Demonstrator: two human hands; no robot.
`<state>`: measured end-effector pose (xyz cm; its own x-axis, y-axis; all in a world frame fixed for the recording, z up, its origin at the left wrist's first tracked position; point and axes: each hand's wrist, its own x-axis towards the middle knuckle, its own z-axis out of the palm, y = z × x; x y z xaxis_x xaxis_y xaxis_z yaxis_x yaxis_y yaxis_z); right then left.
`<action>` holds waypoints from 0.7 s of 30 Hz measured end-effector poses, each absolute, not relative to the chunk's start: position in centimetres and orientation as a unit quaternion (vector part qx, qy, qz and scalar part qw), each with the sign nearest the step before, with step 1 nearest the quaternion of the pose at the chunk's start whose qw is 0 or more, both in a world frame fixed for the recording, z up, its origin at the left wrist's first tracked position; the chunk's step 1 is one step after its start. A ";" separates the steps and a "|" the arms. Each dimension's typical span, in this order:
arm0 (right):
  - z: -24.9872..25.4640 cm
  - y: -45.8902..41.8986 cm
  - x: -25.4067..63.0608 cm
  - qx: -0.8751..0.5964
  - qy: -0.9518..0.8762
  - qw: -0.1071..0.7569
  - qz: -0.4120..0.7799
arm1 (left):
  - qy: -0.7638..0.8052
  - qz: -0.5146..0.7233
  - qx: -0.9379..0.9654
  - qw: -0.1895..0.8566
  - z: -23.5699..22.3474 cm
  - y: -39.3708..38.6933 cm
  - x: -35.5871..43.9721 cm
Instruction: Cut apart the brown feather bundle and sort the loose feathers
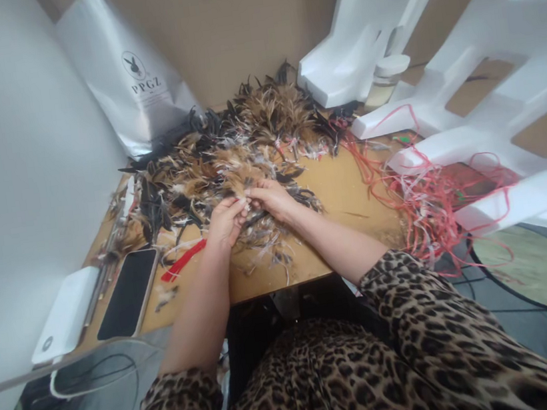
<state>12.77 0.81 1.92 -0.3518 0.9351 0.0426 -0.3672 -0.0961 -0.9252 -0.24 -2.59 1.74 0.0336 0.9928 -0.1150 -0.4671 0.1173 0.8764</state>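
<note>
My left hand (228, 220) and my right hand (271, 199) meet near the middle of the table, both with fingers pinched together. Between them they hold a small bunch of light brown feathers (239, 177), its tips pointing away from me. What exactly lies under the fingertips is too small to make out. Around and behind my hands spreads a loose pile of brown, black and white feathers (188, 166). A thicker heap of tan feathers (273, 107) rises at the back. Left of my left wrist lies a bundle of red strips (183, 260).
A phone (128, 295) and a white power bank (66, 314) with a cable lie at the table's left edge. A silver bag (129, 69) stands behind. Tangled pink ribbons (431, 214), white foam pieces (519, 199) and a lidded jar (387, 79) are on the right.
</note>
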 end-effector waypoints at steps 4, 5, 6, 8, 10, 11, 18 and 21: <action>2.1 0.8 12.7 -0.293 -0.453 0.472 0.697 | 0.376 0.574 0.348 0.639 1.5 -2.5 -0.3; 2.2 0.7 12.8 -0.290 -0.439 0.465 0.712 | 0.373 0.576 0.354 0.636 1.4 -2.5 -0.3; 2.3 0.7 12.8 -0.290 -0.422 0.456 0.728 | 0.372 0.580 0.359 0.629 1.4 -2.5 -0.3; 2.5 0.7 12.9 -0.300 -0.389 0.426 0.760 | 0.379 0.591 0.372 0.607 1.4 -2.5 -0.2; 2.6 0.8 12.9 -0.318 -0.368 0.395 0.779 | 0.391 0.596 0.386 0.586 1.4 -2.5 -0.2; 2.6 0.7 12.9 -0.325 -0.368 0.389 0.779 | 0.396 0.593 0.391 0.582 1.5 -2.5 -0.2; 3.0 0.3 12.6 -0.343 -0.440 0.506 0.658 | 0.374 0.559 0.375 0.638 1.8 -2.4 -0.3; 3.7 0.1 12.9 -0.316 -0.441 0.532 0.650 | 0.366 0.561 0.372 0.642 1.9 -2.5 -0.3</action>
